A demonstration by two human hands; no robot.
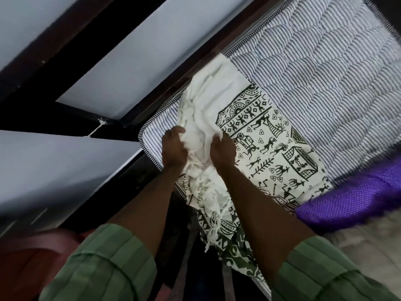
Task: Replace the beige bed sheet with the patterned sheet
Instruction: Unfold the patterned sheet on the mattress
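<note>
Striped mattress beneath patterned sheet, both hands clutching its bunched folds; purple cloth beside.

The patterned sheet is matt woven cloth, cream with dark printed figures, its plain white reverse bunched and crumpled, with a loose tasselled fringe. The mattress is quilted cloth, finely striped, puffed in soft ridges, with corded edging. The purple cloth at the right is dotted and faintly shiny. The green sleeves are matt ribbed cloth.
</note>
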